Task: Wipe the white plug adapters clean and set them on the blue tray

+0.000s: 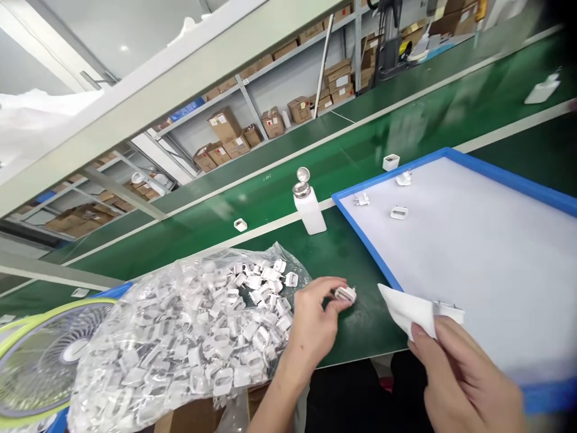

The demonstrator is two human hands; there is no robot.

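Pinching a white plug housing (346, 294) by one end, the left hand (315, 316) might have dropped it; the right hand (464, 373) gripped a white cloth (408, 307).

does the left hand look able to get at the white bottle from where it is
Probably yes: only green bench top shows between the left hand and the white bottle. But its fingertips hold a small white housing, so it would likely have to let go first.
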